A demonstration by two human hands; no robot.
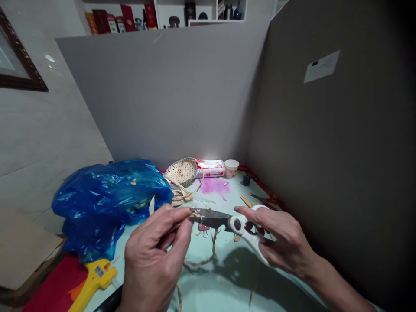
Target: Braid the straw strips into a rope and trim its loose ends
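Observation:
My right hand [287, 238] grips the white handles of a pair of scissors [238, 223]. Their dark blades point left and are slightly parted around a pale, frayed straw end. That end belongs to what looks like a braided straw cord [213, 249], pinched between the thumb and forefinger of my left hand [154, 253] close to the blade tips. The cord loops down in front of the table, and part of it is hidden behind my left hand. Just below the blades, a small pink binder clip [203, 227] lies on the table.
A crumpled blue plastic bag [107, 199] fills the left side, with a yellow glue gun [97, 277] nearer me. A woven basket [182, 172], a red-and-white packet [211, 168], a paper cup [231, 169] and a dark thread spool [246, 179] stand at the back. Grey panels [175, 95] enclose the table.

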